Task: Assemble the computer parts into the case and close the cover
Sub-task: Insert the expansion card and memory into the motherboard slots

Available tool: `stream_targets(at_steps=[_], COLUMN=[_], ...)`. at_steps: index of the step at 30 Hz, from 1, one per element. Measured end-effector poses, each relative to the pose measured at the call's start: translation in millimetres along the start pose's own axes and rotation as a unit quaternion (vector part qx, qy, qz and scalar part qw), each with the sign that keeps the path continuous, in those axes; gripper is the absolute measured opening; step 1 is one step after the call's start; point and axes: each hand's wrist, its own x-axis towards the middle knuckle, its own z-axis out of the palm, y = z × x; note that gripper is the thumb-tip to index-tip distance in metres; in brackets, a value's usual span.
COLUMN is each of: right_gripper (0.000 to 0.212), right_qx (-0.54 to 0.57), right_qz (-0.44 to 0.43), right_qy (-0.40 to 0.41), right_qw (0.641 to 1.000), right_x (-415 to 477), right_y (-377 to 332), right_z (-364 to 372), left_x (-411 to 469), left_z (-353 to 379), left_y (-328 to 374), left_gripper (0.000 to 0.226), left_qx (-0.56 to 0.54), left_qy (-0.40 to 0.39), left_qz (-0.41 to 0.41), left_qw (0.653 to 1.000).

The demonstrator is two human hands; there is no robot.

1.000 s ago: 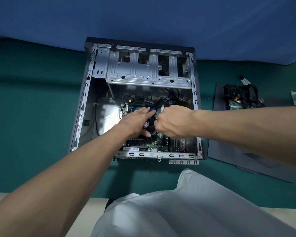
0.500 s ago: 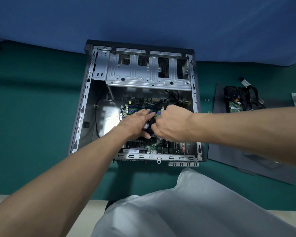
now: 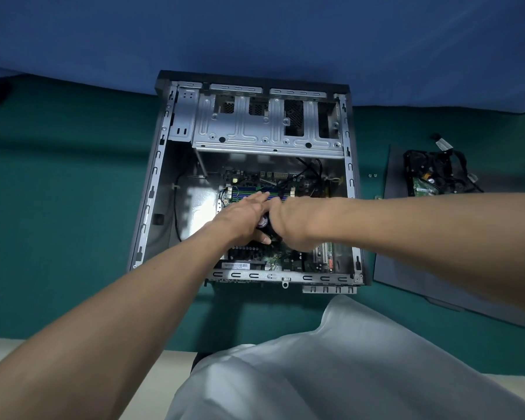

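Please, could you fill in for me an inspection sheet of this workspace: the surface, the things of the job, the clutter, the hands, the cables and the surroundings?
Surface: green table, bearing the open case.
Job's things: motherboard inside the case; black cooler fan under both hands; grey cover panel lying right of the case; hard drive on the panel.
Clutter: two small screws between case and panel.
Hands: left hand rests on the fan, fingers straight; right hand at the fan, blurred, fingers hidden.
Cables: black cables inside the case; black bundle on the hard drive.
Surroundings: blue cloth behind the table.
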Motion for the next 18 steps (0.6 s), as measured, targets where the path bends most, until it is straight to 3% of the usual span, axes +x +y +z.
stream_targets(at_steps=[4, 7, 10, 12, 14, 16, 18], right_gripper=[0.026, 0.016, 0.022, 0.016, 0.007, 0.024, 0.041], right_qx=[-0.161, -0.159, 0.106, 0.324, 0.395, 0.325, 0.151], right_qz=[-0.108, -0.125, 0.017, 0.145, 0.187, 0.132, 0.056], right_qy=[0.124, 0.127, 0.103, 0.072, 0.041, 0.01, 0.011], right_qw=[0.973, 0.971, 0.989, 0.932, 0.898, 0.936, 0.987], right_x=[-3.6, -4.8, 1.9, 8.1, 5.2, 1.0, -4.3], right_y=[15.9, 28.4, 25.6, 23.2, 18.7, 11.7, 3.6], right_z=[-1.3, 6.2, 17.7, 19.2, 14.6, 10.8, 9.8], left_x=[-0.4, 1.6, 3.9, 4.6, 4.0, 3.4, 2.3], left_z=[-0.3, 0.2, 0.8, 0.4, 0.3, -0.4, 0.1], left_y=[0.5, 0.6, 1.3, 1.5, 2.1, 1.1, 0.1], left_gripper=[0.082, 0.094, 0.097, 0.099, 0.1, 0.099, 0.098], left_qx=[0.011, 0.019, 0.023, 0.022, 0.02, 0.016, 0.006], left_qy=[0.009, -0.004, -0.016, -0.02, -0.019, -0.014, -0.009], left_qz=[0.004, 0.003, -0.005, -0.008, -0.008, -0.005, -0.002], left_qw=[1.0, 1.0, 1.0, 1.0, 1.0, 1.0, 1.0])
